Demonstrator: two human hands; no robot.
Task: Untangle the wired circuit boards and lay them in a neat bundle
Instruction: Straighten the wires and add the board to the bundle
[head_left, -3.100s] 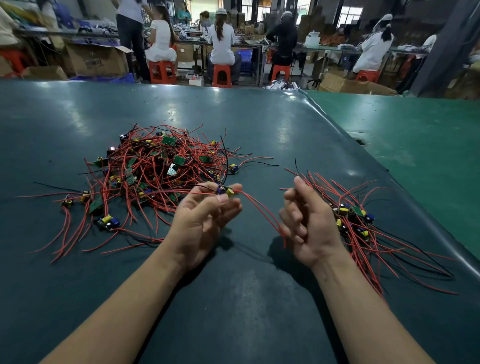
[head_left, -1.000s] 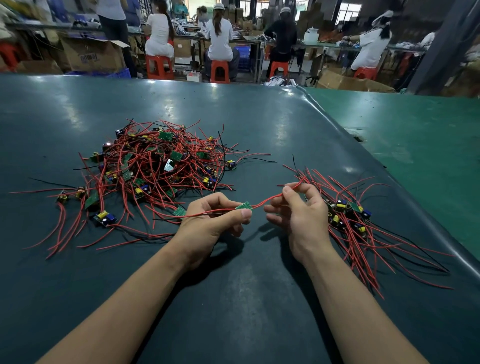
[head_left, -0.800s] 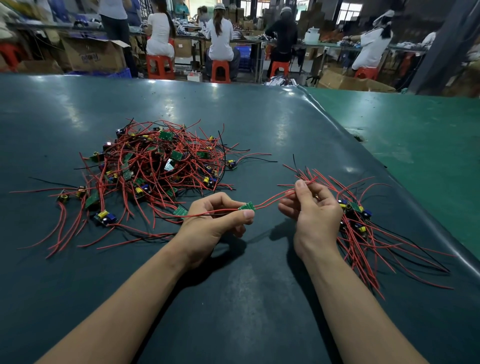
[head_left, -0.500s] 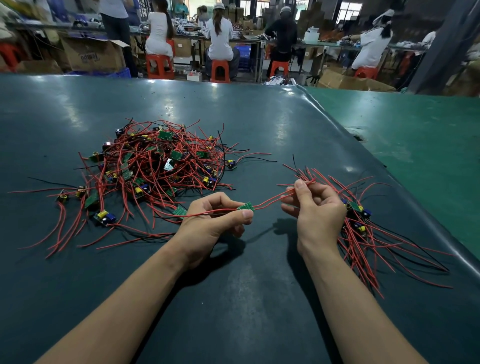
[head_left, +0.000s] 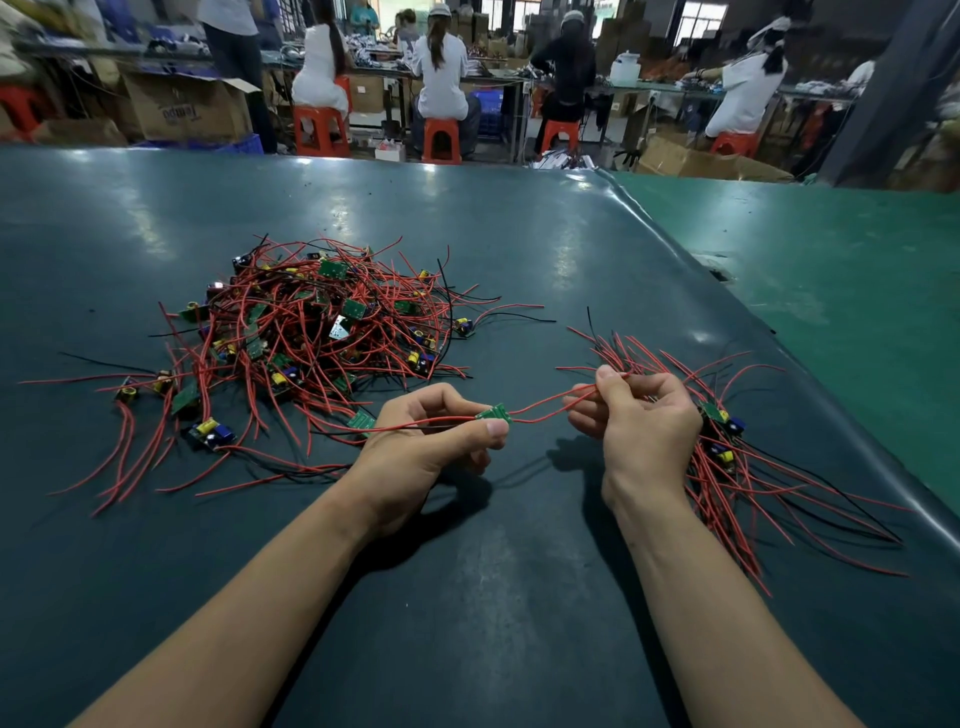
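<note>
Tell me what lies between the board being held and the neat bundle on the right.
Nothing visible blocks it. The left hand pinches the circuit board above bare table; the right hand grips its red wires and sits directly in front of the neat bundle. The trailing wires run back toward the tangled pile.

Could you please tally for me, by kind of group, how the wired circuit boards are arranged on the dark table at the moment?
Tangled heap of red-wired green circuit boards: 1
Straightened bundle of red-wired circuit boards: 1
Single green circuit board with red wires, pinched by the left hand and right hand: 1
Total: 3
</note>
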